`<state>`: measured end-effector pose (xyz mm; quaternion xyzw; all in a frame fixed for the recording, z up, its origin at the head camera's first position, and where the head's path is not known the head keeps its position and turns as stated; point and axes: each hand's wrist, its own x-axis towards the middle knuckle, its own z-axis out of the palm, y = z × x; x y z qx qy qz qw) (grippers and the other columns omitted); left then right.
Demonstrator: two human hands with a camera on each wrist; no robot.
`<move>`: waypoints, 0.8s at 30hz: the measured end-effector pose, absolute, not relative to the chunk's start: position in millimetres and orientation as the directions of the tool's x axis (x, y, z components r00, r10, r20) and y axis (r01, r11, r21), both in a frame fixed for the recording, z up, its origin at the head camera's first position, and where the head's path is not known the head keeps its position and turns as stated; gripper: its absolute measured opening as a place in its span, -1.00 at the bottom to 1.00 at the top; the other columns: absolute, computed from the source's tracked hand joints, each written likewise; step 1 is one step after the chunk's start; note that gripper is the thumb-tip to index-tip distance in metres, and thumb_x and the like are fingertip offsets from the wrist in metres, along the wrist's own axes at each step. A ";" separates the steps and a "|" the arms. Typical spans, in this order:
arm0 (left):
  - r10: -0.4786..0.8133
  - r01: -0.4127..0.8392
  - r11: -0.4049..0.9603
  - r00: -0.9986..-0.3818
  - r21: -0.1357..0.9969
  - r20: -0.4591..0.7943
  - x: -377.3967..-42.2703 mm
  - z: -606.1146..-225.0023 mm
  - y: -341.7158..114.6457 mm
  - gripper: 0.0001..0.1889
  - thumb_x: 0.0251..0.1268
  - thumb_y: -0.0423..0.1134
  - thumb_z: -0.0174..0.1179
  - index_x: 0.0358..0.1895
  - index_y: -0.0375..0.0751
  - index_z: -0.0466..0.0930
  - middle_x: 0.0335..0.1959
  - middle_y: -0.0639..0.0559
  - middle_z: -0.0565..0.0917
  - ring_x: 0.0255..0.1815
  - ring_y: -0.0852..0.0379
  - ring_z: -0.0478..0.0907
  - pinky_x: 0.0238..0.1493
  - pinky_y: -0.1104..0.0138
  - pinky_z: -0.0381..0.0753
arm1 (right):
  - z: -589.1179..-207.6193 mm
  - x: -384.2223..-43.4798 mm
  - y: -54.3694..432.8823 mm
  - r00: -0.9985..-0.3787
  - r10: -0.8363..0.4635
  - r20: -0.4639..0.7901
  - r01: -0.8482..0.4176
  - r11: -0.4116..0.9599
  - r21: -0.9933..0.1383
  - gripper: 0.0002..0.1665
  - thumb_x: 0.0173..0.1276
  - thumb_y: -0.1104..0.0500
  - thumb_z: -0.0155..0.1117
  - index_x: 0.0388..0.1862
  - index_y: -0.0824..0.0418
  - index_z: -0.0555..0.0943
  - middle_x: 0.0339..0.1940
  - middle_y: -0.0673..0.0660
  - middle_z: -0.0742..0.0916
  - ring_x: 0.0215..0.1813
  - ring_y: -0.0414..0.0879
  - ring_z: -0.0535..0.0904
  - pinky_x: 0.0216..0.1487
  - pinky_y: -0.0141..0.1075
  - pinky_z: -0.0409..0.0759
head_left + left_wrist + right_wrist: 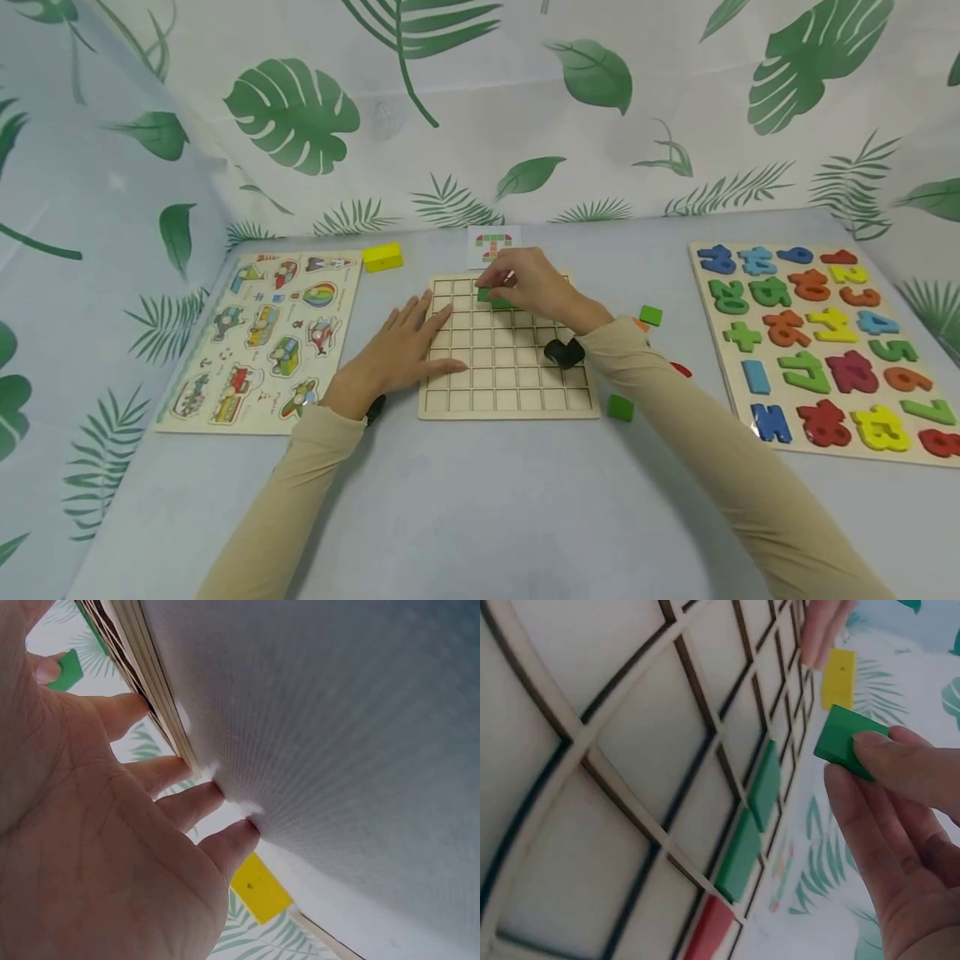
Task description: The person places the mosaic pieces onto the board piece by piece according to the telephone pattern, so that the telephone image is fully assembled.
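My right hand pinches a green square block between thumb and fingers, above the far part of a wooden grid board. In the right wrist view, two green blocks and a red piece sit in a row of cells along the board's far side. The held block is apart from the board there. My left hand rests at the board's left edge with its fingers spread; some fingertips touch the rim in the left wrist view. The right hand hides part of the far row in the head view.
A pattern card lies behind the board, a yellow block to its left. Loose green blocks and a red piece lie right of the board. A vehicle puzzle is at left, a number puzzle at right.
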<state>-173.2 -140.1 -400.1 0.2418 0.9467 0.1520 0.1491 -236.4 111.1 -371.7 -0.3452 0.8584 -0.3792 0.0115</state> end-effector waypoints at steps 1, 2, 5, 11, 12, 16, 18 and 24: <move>0.503 0.413 0.837 -0.839 0.358 -0.209 -173.5 -400.4 -140.3 0.01 0.46 0.35 0.15 0.73 -0.13 -0.06 0.72 -0.32 -0.23 0.72 -0.33 -0.25 0.65 -0.16 -0.21 | -372.9 -237.4 109.8 -0.762 -0.601 0.240 -0.583 0.475 -0.659 -0.83 0.31 0.47 0.46 -0.12 0.42 0.79 -0.14 0.28 0.81 -0.11 0.13 0.74 -0.04 -0.10 0.75; 0.502 0.412 0.838 -0.839 0.357 -0.209 -173.8 -400.7 -140.5 0.01 0.46 0.35 0.15 0.73 -0.12 -0.06 0.72 -0.32 -0.23 0.72 -0.32 -0.25 0.65 -0.16 -0.21 | -373.9 -238.2 108.7 -0.764 -0.600 0.237 -0.580 0.478 -0.660 -0.83 0.32 0.47 0.46 -0.11 0.42 0.80 -0.14 0.28 0.81 -0.11 0.13 0.74 -0.04 -0.10 0.74; 0.502 0.412 0.837 -0.840 0.360 -0.207 -174.4 -401.5 -140.6 0.01 0.46 0.36 0.14 0.73 -0.12 -0.05 0.72 -0.32 -0.23 0.72 -0.32 -0.24 0.65 -0.16 -0.20 | -376.0 -239.9 105.2 -0.769 -0.601 0.220 -0.571 0.489 -0.660 -0.83 0.32 0.46 0.46 -0.11 0.42 0.81 -0.15 0.28 0.80 -0.12 0.13 0.74 -0.04 -0.10 0.74; 0.503 0.415 0.838 -0.840 0.356 -0.204 -173.9 -401.9 -140.8 0.00 0.46 0.36 0.14 0.73 -0.12 -0.04 0.72 -0.31 -0.22 0.72 -0.32 -0.23 0.65 -0.17 -0.18 | -377.5 -241.1 99.8 -0.772 -0.613 0.166 -0.551 0.517 -0.655 -0.84 0.33 0.44 0.46 -0.12 0.39 0.82 -0.16 0.25 0.82 -0.13 0.10 0.76 -0.05 -0.13 0.74; 0.502 0.414 0.837 -0.840 0.357 -0.204 -174.0 -402.0 -141.1 0.00 0.46 0.36 0.14 0.73 -0.11 -0.04 0.72 -0.31 -0.23 0.72 -0.32 -0.24 0.65 -0.17 -0.19 | -377.8 -241.3 99.3 -0.770 -0.617 0.161 -0.551 0.517 -0.655 -0.85 0.33 0.44 0.47 -0.13 0.39 0.82 -0.16 0.25 0.82 -0.13 0.11 0.76 -0.04 -0.13 0.74; 0.502 0.411 0.836 -0.841 0.365 -0.203 -174.9 -401.1 -140.8 0.00 0.47 0.36 0.13 0.73 -0.10 -0.05 0.72 -0.30 -0.23 0.72 -0.32 -0.25 0.65 -0.16 -0.21 | -378.2 -242.2 99.6 -0.763 -0.631 0.145 -0.548 0.511 -0.662 -0.86 0.31 0.44 0.48 -0.15 0.38 0.82 -0.18 0.24 0.81 -0.12 0.11 0.77 -0.03 -0.14 0.75; 0.503 0.412 0.835 -0.840 0.366 -0.202 -175.1 -400.6 -140.4 -0.01 0.47 0.36 0.13 0.73 -0.10 -0.05 0.72 -0.30 -0.23 0.72 -0.31 -0.25 0.65 -0.16 -0.21 | -378.5 -242.9 99.7 -0.760 -0.633 0.145 -0.551 0.511 -0.660 -0.85 0.31 0.45 0.48 -0.15 0.38 0.82 -0.18 0.24 0.82 -0.12 0.11 0.78 -0.03 -0.13 0.75; 0.504 0.414 0.837 -0.839 0.358 -0.206 -174.3 -400.2 -140.4 0.00 0.46 0.36 0.13 0.73 -0.11 -0.05 0.72 -0.31 -0.23 0.72 -0.32 -0.24 0.65 -0.16 -0.20 | -379.6 -244.9 98.3 -0.747 -0.646 0.154 -0.575 0.513 -0.637 -0.84 0.30 0.46 0.48 -0.14 0.39 0.82 -0.17 0.26 0.82 -0.12 0.11 0.77 -0.04 -0.13 0.75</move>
